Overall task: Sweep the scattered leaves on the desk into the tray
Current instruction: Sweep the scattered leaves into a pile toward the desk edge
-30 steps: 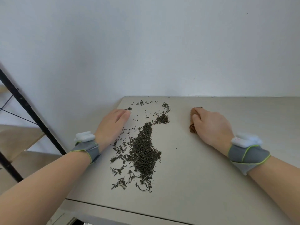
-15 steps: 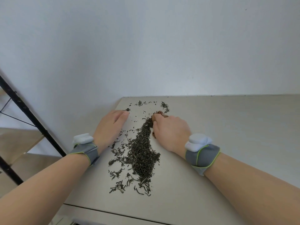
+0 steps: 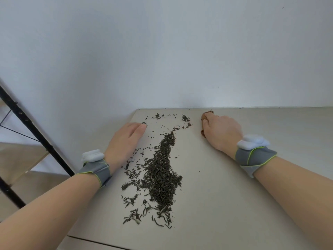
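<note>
Pale beige flat desk (image 3: 234, 204) fills lower frame w/ white wall (image 3: 162, 51) behind. Long heap of dark green dried leaves (image 3: 160, 174) runs down frame centre, w/ stray bits upper centre & lower left of it. Left hand (image 3: 124, 141) lies flat left of the heap, fingers straight. Right hand (image 3: 221, 132), upper right of centre, grips a small brown object (image 3: 203, 117), mostly hidden. Black metal frame (image 3: 27, 121) at far left.

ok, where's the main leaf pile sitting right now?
Head view: the leaf pile runs front to back on the desk, between the flat left hand and the right hand, which grips a brown object near the wall.
</note>
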The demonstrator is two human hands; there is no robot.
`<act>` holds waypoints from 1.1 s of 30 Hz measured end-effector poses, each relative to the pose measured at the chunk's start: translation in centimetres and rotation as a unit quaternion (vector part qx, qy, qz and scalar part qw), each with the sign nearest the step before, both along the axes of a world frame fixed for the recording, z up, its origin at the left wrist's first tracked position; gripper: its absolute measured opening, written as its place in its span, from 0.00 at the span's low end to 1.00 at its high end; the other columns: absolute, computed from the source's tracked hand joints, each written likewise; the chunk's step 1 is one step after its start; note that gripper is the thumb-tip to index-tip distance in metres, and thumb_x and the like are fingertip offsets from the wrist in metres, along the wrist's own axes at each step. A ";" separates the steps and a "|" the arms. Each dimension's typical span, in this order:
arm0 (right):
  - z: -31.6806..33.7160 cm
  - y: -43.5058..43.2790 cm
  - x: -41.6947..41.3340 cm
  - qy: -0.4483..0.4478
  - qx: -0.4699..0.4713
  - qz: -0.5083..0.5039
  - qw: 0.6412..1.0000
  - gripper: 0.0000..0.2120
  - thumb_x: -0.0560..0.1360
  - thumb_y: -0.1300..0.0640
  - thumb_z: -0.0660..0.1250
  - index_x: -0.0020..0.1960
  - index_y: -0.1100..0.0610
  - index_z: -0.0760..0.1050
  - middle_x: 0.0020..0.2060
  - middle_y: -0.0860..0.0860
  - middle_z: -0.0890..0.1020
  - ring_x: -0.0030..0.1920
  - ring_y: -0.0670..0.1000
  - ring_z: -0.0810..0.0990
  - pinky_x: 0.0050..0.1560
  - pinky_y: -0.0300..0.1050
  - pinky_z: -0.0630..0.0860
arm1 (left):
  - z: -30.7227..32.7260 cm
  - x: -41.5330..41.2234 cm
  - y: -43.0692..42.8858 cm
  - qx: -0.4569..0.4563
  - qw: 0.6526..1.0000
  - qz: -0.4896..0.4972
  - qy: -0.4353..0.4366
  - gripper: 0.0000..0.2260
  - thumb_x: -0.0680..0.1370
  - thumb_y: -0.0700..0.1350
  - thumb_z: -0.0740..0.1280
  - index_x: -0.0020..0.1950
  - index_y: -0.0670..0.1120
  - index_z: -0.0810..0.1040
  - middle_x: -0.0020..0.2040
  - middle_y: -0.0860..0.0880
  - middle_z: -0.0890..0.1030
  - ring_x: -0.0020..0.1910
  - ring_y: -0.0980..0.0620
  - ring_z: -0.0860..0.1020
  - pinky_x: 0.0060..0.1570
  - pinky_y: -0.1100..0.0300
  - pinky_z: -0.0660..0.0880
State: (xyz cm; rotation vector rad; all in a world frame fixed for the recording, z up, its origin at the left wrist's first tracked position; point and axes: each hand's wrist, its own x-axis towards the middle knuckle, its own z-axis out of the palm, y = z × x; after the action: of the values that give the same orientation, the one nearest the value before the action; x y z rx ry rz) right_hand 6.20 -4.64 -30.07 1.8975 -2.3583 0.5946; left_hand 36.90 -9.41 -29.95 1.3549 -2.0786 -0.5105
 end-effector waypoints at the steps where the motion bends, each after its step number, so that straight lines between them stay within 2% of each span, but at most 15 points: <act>1: 0.0 -0.4 0.6 0.009 0.001 0.001 1.000 0.14 0.84 0.49 0.50 0.57 0.51 0.73 0.47 0.56 0.81 0.43 0.61 0.75 0.42 0.49 0.69 | 0.0 0.0 0.0 0.000 1.000 0.000 0.000 0.35 0.77 0.72 0.48 0.69 0.53 0.79 0.68 0.56 0.77 0.68 0.55 0.72 0.69 0.55 0.65; 4: 0.2 -1.5 3.1 0.013 0.011 0.014 1.000 0.14 0.83 0.50 0.52 0.60 0.52 0.73 0.52 0.58 0.81 0.47 0.63 0.78 0.43 0.49 0.68 | 0.0 -0.2 -0.1 0.000 1.000 0.003 -0.011 0.36 0.76 0.73 0.48 0.70 0.54 0.78 0.69 0.56 0.77 0.69 0.55 0.72 0.72 0.51 0.65; 9: -0.4 -1.1 7.3 0.011 -0.007 0.096 0.995 0.13 0.83 0.52 0.51 0.59 0.53 0.73 0.49 0.57 0.81 0.40 0.61 0.74 0.41 0.50 0.69 | -0.1 -0.1 -0.4 -0.003 1.000 0.003 -0.014 0.35 0.77 0.72 0.48 0.70 0.54 0.79 0.69 0.56 0.77 0.69 0.55 0.72 0.72 0.50 0.65; 12: -0.3 -0.5 7.3 -0.026 -0.011 0.129 0.991 0.13 0.83 0.51 0.51 0.57 0.50 0.74 0.47 0.55 0.82 0.40 0.60 0.74 0.42 0.50 0.70 | 0.0 -0.2 -0.3 -0.010 1.000 -0.003 -0.028 0.34 0.78 0.71 0.47 0.70 0.53 0.79 0.69 0.56 0.77 0.70 0.55 0.72 0.72 0.51 0.65; 15: -0.1 -0.5 5.4 -0.098 -0.014 0.149 0.984 0.12 0.82 0.50 0.54 0.56 0.49 0.76 0.47 0.51 0.85 0.46 0.60 0.79 0.48 0.51 0.75 | -0.2 0.1 -0.3 -0.009 1.000 -0.005 -0.028 0.35 0.78 0.71 0.47 0.70 0.53 0.79 0.69 0.56 0.77 0.70 0.55 0.71 0.72 0.52 0.65; 18: 0.4 -0.4 1.7 -0.123 -0.030 0.115 0.985 0.13 0.82 0.50 0.56 0.60 0.49 0.77 0.50 0.50 0.86 0.52 0.59 0.81 0.55 0.52 0.77 | 0.0 -0.1 -0.1 -0.015 1.000 -0.011 -0.022 0.34 0.79 0.71 0.48 0.69 0.52 0.79 0.69 0.56 0.77 0.69 0.55 0.71 0.68 0.57 0.64; 21: 0.3 -1.4 -1.7 -0.097 -0.033 0.069 0.992 0.15 0.83 0.48 0.56 0.65 0.48 0.75 0.57 0.57 0.84 0.55 0.63 0.80 0.57 0.55 0.76 | 0.0 -0.1 -0.3 -0.008 1.000 -0.008 -0.016 0.34 0.78 0.71 0.48 0.70 0.53 0.79 0.69 0.57 0.76 0.69 0.57 0.71 0.66 0.59 0.63; 24: -0.1 -2.9 -2.7 -0.070 -0.020 0.047 0.996 0.16 0.83 0.46 0.54 0.67 0.48 0.73 0.56 0.59 0.83 0.54 0.65 0.79 0.56 0.56 0.77 | -0.2 0.0 -0.5 -0.001 1.000 -0.008 -0.004 0.33 0.78 0.72 0.49 0.70 0.55 0.78 0.69 0.58 0.76 0.69 0.58 0.72 0.68 0.57 0.64; 28: 0.0 -4.9 -1.3 -0.017 -0.008 0.045 0.999 0.17 0.84 0.47 0.51 0.64 0.51 0.73 0.54 0.61 0.82 0.52 0.66 0.79 0.52 0.56 0.77 | -0.1 0.0 -0.5 -0.002 1.000 -0.010 -0.006 0.33 0.78 0.72 0.48 0.70 0.55 0.79 0.70 0.58 0.76 0.69 0.58 0.71 0.70 0.55 0.64; 33: -0.1 -7.2 2.0 -0.001 0.000 0.092 0.996 0.16 0.83 0.48 0.50 0.59 0.52 0.73 0.54 0.59 0.83 0.50 0.65 0.79 0.49 0.54 0.75 | -0.1 0.1 -0.6 -0.005 1.000 -0.010 -0.012 0.34 0.78 0.72 0.48 0.69 0.55 0.79 0.69 0.59 0.76 0.70 0.58 0.71 0.73 0.50 0.65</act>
State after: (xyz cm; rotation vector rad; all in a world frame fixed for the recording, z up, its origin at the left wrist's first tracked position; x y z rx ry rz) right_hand 8.21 -11.88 -30.19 2.1296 -2.2003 0.6075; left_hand 36.95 -10.03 -30.08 1.3408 -2.1136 -0.4934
